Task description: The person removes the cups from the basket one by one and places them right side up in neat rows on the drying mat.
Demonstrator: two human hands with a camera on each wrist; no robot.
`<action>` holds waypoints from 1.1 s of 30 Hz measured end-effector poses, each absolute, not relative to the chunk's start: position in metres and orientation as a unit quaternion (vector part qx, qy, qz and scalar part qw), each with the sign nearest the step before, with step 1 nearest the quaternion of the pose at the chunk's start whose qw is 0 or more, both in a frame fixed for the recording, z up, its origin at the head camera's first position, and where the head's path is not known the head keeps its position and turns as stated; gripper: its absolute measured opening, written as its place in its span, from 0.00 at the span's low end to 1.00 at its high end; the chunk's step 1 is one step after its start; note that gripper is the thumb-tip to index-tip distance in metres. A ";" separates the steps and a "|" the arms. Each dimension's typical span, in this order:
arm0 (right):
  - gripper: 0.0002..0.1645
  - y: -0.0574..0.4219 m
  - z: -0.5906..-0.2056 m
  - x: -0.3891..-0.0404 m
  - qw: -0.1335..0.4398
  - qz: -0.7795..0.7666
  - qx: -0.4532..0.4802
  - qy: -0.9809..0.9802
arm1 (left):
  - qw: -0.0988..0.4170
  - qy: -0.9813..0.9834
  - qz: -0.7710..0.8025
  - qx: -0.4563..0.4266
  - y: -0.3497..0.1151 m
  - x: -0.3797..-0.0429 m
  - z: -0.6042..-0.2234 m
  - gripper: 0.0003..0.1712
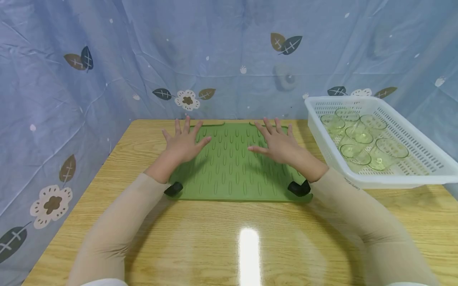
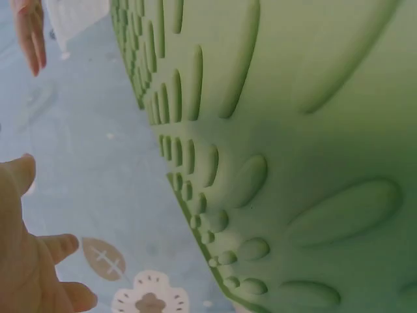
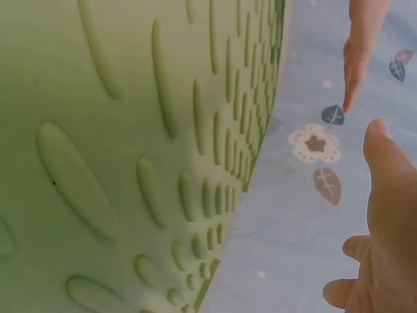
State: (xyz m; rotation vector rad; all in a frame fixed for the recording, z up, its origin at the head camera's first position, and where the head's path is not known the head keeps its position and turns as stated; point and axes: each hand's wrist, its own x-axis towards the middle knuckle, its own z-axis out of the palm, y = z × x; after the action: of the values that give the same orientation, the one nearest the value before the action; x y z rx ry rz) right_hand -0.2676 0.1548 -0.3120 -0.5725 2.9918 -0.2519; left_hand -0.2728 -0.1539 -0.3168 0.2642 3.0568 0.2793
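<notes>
Before you, the glossy wood-grain counter [image 1: 200, 238] carries a green mat [image 1: 232, 159] with raised oval ridges, lying toward its far edge; to your right sits a white slotted basket [image 1: 404, 181].

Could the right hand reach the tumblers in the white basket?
Probably yes: the right hand is empty, the white basket stands on its side of the green mat, and nothing covers the tumblers.

White slotted basket [image 1: 404, 181] holding clear glasses [image 1: 391, 148], wood-grain table [image 1: 200, 238], blue curtain [image 1: 229, 47] with printed flowers [image 1: 187, 100]
</notes>
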 end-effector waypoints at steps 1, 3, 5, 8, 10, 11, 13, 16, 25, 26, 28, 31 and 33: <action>0.58 0.155 -0.311 -0.266 0.043 -0.082 -0.189 0.978 | 0.030 0.992 0.089 0.087 -0.154 -0.272 -0.317 0.47; 0.58 0.156 -0.310 -0.264 0.044 -0.078 -0.191 0.977 | 0.029 0.991 0.090 0.092 -0.155 -0.269 -0.316 0.47; 0.59 0.156 -0.309 -0.262 0.044 -0.075 -0.196 0.977 | 0.029 0.991 0.092 0.093 -0.156 -0.267 -0.317 0.47; 0.60 0.158 -0.307 -0.257 0.041 -0.068 -0.206 0.975 | 0.032 0.991 0.094 0.094 -0.157 -0.263 -0.317 0.46; 0.61 0.159 -0.307 -0.254 0.037 -0.067 -0.215 0.974 | 0.035 0.990 0.096 0.095 -0.159 -0.260 -0.317 0.46; 0.61 0.160 -0.307 -0.253 0.035 -0.065 -0.220 0.973 | 0.036 0.990 0.097 0.096 -0.160 -0.259 -0.318 0.46; 0.60 0.161 -0.307 -0.248 0.029 -0.060 -0.227 0.971 | 0.037 0.989 0.100 0.098 -0.162 -0.257 -0.319 0.46; 0.60 0.163 -0.306 -0.243 0.024 -0.056 -0.236 0.970 | 0.037 0.989 0.096 0.101 -0.165 -0.255 -0.321 0.46; 0.59 0.173 -0.301 -0.231 0.012 -0.062 -0.238 0.969 | 0.048 0.988 0.095 0.111 -0.172 -0.249 -0.323 0.45; 0.58 0.175 -0.300 -0.230 0.010 -0.066 -0.237 0.969 | 0.048 0.988 0.094 0.112 -0.173 -0.248 -0.323 0.45; 0.57 0.178 -0.299 -0.228 0.003 -0.074 -0.238 0.968 | 0.048 0.988 0.094 0.114 -0.176 -0.246 -0.323 0.45; 0.57 0.184 -0.297 -0.225 -0.006 -0.088 -0.239 0.967 | 0.047 0.987 0.096 0.121 -0.180 -0.244 -0.324 0.46; 0.57 0.188 -0.296 -0.224 -0.014 -0.094 -0.242 0.966 | 0.049 0.986 0.100 0.126 -0.183 -0.243 -0.324 0.45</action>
State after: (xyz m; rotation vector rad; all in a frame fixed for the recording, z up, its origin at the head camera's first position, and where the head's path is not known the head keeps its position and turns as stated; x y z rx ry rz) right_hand -0.2245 0.1882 -0.2963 -0.7666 3.0607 -0.2989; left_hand -0.2428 -0.1825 -0.3244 0.3840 3.0044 0.3043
